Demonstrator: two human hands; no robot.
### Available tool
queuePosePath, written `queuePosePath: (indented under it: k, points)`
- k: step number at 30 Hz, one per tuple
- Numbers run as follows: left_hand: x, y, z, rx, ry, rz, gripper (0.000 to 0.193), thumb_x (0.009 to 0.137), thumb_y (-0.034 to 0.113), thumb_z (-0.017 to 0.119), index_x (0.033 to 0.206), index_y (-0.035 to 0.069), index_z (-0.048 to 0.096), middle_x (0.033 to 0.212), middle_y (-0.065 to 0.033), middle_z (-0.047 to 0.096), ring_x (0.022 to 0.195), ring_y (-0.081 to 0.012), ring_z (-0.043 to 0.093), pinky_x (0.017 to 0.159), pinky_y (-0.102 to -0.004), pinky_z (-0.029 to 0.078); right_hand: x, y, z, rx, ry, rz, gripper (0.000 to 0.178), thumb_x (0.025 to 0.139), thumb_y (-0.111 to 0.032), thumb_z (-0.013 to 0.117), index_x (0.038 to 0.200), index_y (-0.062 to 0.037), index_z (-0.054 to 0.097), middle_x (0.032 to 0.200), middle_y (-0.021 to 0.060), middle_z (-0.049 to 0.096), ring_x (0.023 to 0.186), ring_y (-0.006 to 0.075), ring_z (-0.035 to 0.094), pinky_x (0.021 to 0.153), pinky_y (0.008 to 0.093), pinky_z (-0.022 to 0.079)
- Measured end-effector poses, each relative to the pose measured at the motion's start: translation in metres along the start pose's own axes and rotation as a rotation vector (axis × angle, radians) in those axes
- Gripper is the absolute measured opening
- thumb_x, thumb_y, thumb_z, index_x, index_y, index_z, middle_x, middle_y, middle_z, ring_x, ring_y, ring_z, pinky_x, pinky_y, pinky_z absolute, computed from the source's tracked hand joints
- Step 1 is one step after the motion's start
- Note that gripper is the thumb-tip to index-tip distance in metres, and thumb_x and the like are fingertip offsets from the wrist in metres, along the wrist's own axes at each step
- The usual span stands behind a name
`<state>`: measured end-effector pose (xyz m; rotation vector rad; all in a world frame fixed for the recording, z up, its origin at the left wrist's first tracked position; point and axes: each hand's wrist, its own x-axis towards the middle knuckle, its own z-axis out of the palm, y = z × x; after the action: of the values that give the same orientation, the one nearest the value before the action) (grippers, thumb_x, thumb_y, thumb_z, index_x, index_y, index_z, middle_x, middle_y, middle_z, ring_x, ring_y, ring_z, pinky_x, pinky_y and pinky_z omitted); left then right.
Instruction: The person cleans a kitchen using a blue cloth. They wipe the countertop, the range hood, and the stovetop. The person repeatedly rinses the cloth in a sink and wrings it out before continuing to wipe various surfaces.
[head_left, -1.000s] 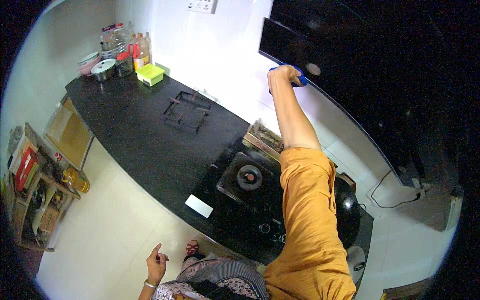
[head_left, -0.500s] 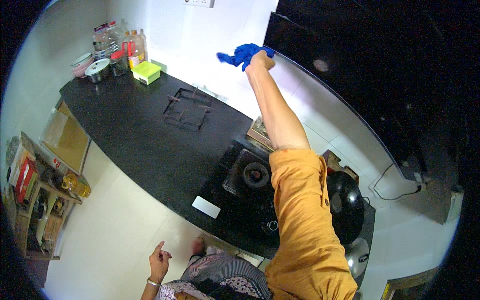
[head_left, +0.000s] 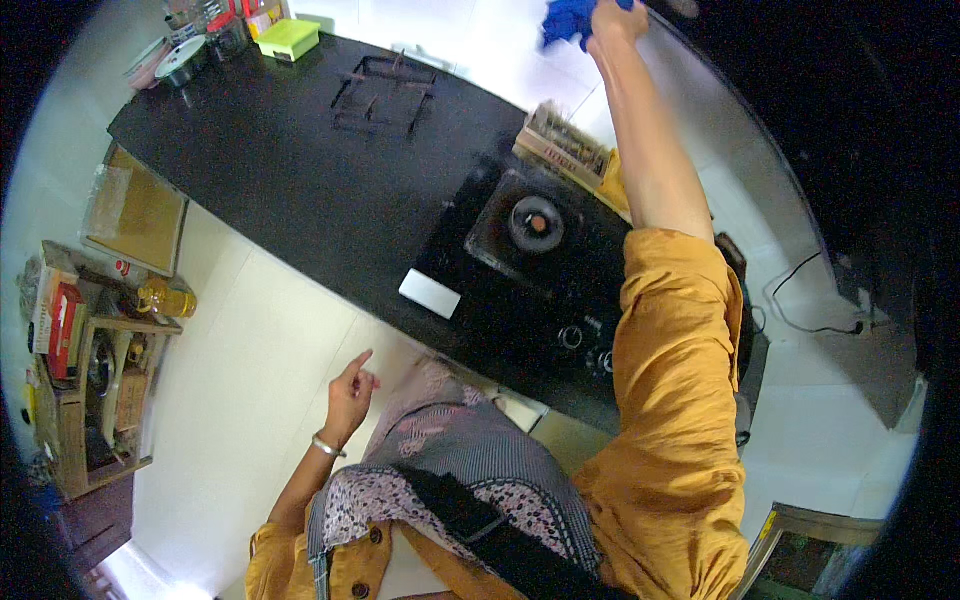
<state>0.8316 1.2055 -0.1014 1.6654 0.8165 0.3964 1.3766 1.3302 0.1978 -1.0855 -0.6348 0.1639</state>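
Observation:
My right hand (head_left: 617, 22) is raised at the top of the view, closed around a bunched blue cloth (head_left: 568, 22). The cloth lies against or close to the lower edge of the dark glossy cabinet (head_left: 800, 130); contact is hard to tell. Down by my apron, my left hand (head_left: 351, 396) hangs with nothing in it, index finger stretched out and the others loosely bent. Below my right forearm is a black gas stove (head_left: 490, 255) with a round burner (head_left: 537, 223). A white flat rectangular object (head_left: 430, 293) rests near its front left.
A metal pan support (head_left: 385, 95) lies on the black counter (head_left: 250, 140). Farther left stand a lime-green box (head_left: 289, 40), a lidded pot (head_left: 181, 60) and jars. A small box (head_left: 565, 145) leans by the wall. A wooden shelf (head_left: 70, 430) and oil bottle (head_left: 165, 299) are at left.
My right hand has moved right with the blue cloth along the cabinet's lower edge. The view has tilted down, showing more of my apron. My left hand still hangs low.

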Motion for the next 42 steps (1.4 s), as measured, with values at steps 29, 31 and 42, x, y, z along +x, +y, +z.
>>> queuePosePath:
  k: [29, 31, 42]
  points:
    - [0.095, 0.113, 0.078, -0.063, -0.195, -0.204, 0.066, 0.085, 0.034, 0.062, 0.132, -0.006, 0.037, 0.111, -0.0134, 0.057, 0.096, -0.0152, 0.057, 0.083, -0.0247, 0.047, -0.444, 0.004, -0.174, -1.245, -0.109, 0.013, 0.044, 0.076, -0.018, 0.066, 0.118, -0.0156, 0.053, 0.123, 0.0217, 0.042, 0.113, 0.0414, 0.040, 0.094, 0.0466, 0.037]
    - [0.093, 0.055, 0.067, -0.013, -0.102, -0.136, 0.068, 0.085, 0.027, 0.064, 0.135, -0.005, 0.032, 0.109, -0.0083, 0.054, 0.094, -0.0129, 0.054, 0.080, -0.0252, 0.046, -0.447, 0.027, -0.177, -1.309, -0.175, -0.071, 0.048, 0.076, -0.022, 0.067, 0.122, -0.0186, 0.052, 0.129, 0.0219, 0.039, 0.117, 0.0429, 0.036, 0.098, 0.0482, 0.034]
    - [0.045, 0.058, 0.066, -0.198, -0.155, -0.207, 0.045, 0.086, 0.004, 0.054, 0.130, 0.005, 0.044, 0.124, -0.0142, 0.048, 0.099, -0.0207, 0.058, 0.083, -0.0314, 0.052, -0.457, 0.109, -0.151, -1.469, -0.208, -0.044, 0.042, 0.086, -0.023, 0.054, 0.126, -0.0116, 0.048, 0.132, 0.0120, 0.039, 0.125, 0.0371, 0.030, 0.104, 0.0537, 0.021]
